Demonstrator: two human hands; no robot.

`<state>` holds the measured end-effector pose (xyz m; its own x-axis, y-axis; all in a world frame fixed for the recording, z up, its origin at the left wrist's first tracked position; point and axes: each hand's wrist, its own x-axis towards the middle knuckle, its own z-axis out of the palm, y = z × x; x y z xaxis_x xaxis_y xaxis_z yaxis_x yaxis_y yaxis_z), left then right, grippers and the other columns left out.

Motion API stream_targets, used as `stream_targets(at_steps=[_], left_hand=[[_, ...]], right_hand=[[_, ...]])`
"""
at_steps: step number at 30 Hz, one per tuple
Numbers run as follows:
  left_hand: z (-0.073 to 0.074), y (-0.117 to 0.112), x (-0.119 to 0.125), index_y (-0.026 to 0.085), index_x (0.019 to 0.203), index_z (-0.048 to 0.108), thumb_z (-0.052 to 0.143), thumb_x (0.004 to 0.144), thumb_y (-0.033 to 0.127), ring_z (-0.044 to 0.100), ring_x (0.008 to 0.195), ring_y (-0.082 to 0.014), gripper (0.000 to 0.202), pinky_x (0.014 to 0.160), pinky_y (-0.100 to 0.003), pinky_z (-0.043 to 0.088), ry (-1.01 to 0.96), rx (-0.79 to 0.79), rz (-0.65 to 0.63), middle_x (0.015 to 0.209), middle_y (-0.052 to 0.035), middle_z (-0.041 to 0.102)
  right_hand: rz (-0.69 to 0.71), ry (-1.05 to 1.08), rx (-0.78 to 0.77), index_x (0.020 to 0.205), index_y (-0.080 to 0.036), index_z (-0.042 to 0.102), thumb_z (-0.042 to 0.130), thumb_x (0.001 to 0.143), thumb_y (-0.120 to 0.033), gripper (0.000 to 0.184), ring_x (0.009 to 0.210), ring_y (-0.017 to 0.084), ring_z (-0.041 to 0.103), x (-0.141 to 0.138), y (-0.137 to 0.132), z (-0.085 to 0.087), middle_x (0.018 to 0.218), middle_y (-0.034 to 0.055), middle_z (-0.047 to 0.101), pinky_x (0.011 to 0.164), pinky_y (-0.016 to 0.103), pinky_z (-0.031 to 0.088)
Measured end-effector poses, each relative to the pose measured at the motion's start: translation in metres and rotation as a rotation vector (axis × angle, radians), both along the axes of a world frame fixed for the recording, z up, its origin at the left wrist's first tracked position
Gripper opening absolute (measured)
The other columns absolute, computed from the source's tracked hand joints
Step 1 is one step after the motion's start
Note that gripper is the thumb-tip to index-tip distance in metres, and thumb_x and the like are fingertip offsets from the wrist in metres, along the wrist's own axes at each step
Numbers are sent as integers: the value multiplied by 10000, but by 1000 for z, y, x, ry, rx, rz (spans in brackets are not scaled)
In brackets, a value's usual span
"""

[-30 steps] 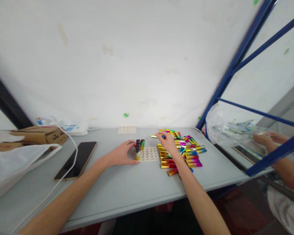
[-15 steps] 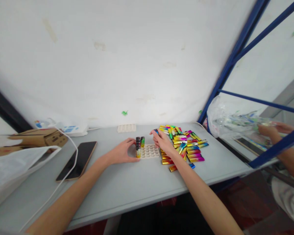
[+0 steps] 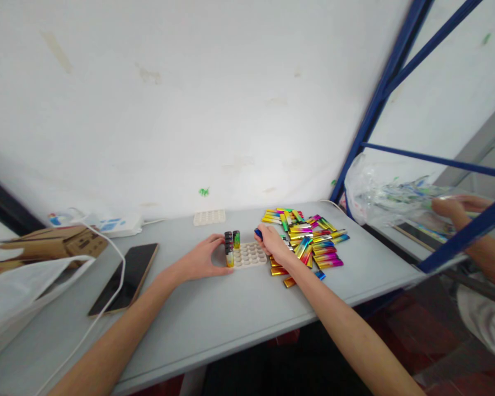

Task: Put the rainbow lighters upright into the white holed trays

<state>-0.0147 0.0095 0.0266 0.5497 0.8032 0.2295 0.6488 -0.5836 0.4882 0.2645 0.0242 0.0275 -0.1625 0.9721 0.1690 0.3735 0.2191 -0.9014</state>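
A pale tray (image 3: pixel 249 254) with round holes lies on the table, its left column filled with upright lighters (image 3: pixel 229 250). A green and yellow lighter (image 3: pixel 236 240) stands beside the far end of that column. My left hand (image 3: pixel 206 258) grips the tray's left end, thumb at the near corner and fingers at the far one. Above the tray's right side, my right hand (image 3: pixel 271 242) is closed on a blue lighter (image 3: pixel 258 233), which points left; most of it is hidden by the fingers. Right of the tray lies a heap of shiny multicoloured lighters (image 3: pixel 305 242).
A second pale tray (image 3: pixel 209 217) lies near the wall. On the left are a phone (image 3: pixel 126 278), a white cable (image 3: pixel 121 264), a cardboard box (image 3: pixel 61 242) and a white bag (image 3: pixel 25 291). Beyond a blue frame (image 3: pixel 371 110), another person's hands (image 3: pixel 457 209) handle clear plastic.
My right hand has turned and moved slightly down with the lighter, which now points left over the tray. My left hand keeps its place at the tray. The view has shifted a little.
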Motion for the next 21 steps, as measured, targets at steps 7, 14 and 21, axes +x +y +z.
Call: stream_targets(at_steps=[7, 14, 21], left_hand=[[2, -1, 0, 236, 1363, 756, 960, 778, 628, 718, 1414, -421, 733, 1274, -514, 563, -4, -1, -10, 1521, -143, 740], [1, -1, 1, 215, 1375, 742, 969, 770, 605, 702, 1445, -416, 754, 1280, -515, 552, -22, -34, -20, 1538, -169, 715], [2, -3, 2, 209, 1378, 746, 967, 786, 604, 720, 1397, -394, 745, 1274, -484, 546, -31, -27, -27, 1513, -156, 723]], right_hand=[[80, 183, -30, 1014, -234, 703, 383, 1126, -796, 656, 576, 166, 540, 1, -3, 11, 733, -31, 558, 589, 296, 473], [132, -152, 317, 1064, -214, 777, 732, 1080, -541, 330, 985, 244, 733, 3, -10, 14, 1027, 80, 787, 904, 342, 556], [39, -233, 309, 919, -236, 740, 712, 1124, -516, 348, 680, 220, 710, -4, -16, 17, 701, 9, 752, 739, 322, 513]])
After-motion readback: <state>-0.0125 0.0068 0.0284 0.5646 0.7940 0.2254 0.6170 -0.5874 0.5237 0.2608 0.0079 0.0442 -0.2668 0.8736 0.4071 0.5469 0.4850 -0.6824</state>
